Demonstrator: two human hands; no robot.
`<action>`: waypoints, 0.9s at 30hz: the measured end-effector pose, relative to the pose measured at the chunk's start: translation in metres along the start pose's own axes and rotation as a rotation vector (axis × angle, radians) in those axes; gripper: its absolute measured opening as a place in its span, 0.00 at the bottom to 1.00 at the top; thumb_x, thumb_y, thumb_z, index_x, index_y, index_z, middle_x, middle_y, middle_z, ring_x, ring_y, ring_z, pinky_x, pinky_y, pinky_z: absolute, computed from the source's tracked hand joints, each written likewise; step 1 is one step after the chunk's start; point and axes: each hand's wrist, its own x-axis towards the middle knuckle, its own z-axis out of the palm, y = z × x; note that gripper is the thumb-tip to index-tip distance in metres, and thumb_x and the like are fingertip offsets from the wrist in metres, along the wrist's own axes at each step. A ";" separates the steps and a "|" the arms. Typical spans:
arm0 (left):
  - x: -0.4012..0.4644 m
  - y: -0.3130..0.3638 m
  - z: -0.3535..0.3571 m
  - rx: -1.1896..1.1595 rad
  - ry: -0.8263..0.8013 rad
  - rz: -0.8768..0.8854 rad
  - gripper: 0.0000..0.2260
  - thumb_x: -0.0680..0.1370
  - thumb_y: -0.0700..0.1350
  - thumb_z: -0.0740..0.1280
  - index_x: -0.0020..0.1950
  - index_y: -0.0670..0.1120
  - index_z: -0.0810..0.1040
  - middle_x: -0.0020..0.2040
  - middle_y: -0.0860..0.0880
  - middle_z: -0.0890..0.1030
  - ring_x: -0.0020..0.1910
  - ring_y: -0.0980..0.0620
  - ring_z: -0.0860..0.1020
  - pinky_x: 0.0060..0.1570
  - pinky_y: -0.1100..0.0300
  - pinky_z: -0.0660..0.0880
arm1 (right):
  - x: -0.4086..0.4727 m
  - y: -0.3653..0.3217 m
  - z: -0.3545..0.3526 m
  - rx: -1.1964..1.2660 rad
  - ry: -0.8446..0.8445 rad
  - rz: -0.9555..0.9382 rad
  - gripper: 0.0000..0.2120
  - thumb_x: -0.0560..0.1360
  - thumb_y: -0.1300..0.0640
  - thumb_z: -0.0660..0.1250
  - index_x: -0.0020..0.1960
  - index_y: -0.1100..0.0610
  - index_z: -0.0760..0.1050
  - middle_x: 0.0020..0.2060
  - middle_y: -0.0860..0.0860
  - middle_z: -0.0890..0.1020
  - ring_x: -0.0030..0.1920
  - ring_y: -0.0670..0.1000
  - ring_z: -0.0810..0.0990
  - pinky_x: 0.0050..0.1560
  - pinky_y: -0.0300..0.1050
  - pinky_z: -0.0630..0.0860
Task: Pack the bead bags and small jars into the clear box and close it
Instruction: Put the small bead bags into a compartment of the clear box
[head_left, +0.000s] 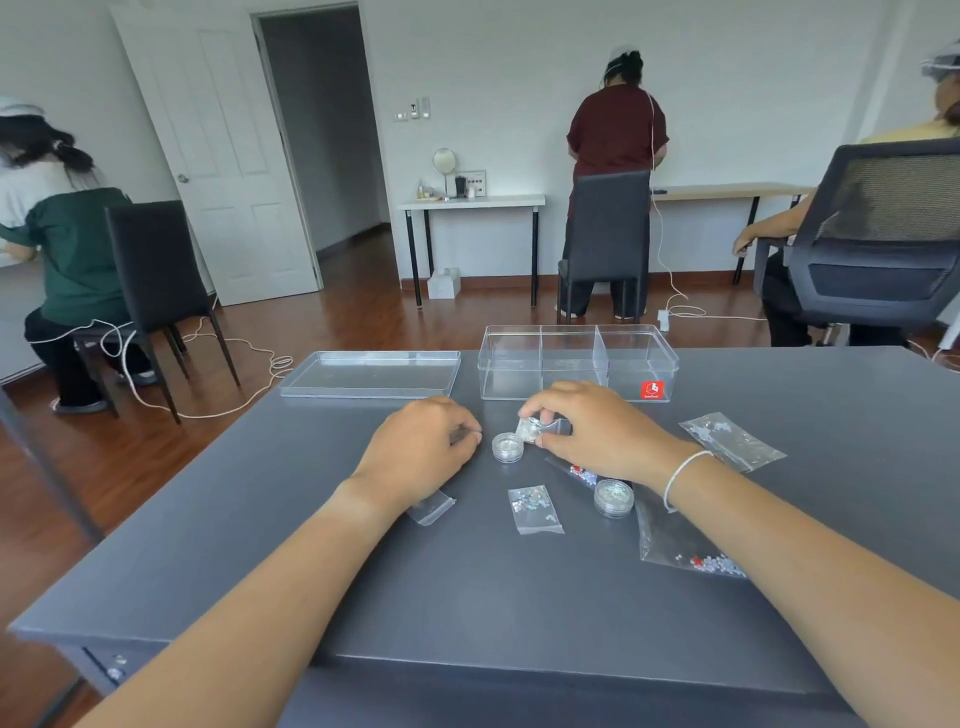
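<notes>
The clear box (576, 364), split into three compartments, stands open and empty at the table's far edge; its lid (370, 374) lies flat to its left. My right hand (597, 431) pinches a small bead bag (531, 430) just in front of the box. My left hand (421, 449) rests closed over another clear bag (432, 506) whose end pokes out by the wrist. A small round jar (507, 447) sits between my hands, a second jar (614, 497) under my right wrist. More bead bags (535, 509) (732, 440) (685, 551) lie around.
The grey table (467, 582) carries everything. Beyond it are chairs (156, 291), three other people at desks, and white cables on the wooden floor.
</notes>
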 end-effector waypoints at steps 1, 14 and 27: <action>0.000 0.001 0.000 -0.011 0.006 -0.011 0.07 0.75 0.46 0.62 0.47 0.50 0.80 0.47 0.52 0.79 0.41 0.51 0.75 0.44 0.58 0.73 | 0.001 0.000 0.000 0.003 0.005 -0.007 0.12 0.74 0.57 0.64 0.57 0.50 0.75 0.50 0.49 0.76 0.50 0.48 0.70 0.49 0.39 0.63; 0.045 0.013 -0.013 -0.260 0.269 0.047 0.07 0.74 0.39 0.62 0.46 0.47 0.79 0.46 0.49 0.79 0.39 0.51 0.77 0.34 0.64 0.71 | -0.002 0.008 -0.014 0.348 0.223 -0.013 0.12 0.73 0.67 0.62 0.44 0.50 0.74 0.36 0.42 0.72 0.35 0.32 0.71 0.37 0.22 0.66; 0.112 0.018 0.002 -0.242 0.168 0.008 0.14 0.75 0.36 0.59 0.55 0.44 0.80 0.56 0.45 0.80 0.52 0.49 0.77 0.51 0.65 0.68 | -0.001 0.011 -0.016 0.438 0.402 0.003 0.11 0.75 0.67 0.61 0.45 0.54 0.78 0.41 0.42 0.75 0.41 0.36 0.76 0.38 0.22 0.67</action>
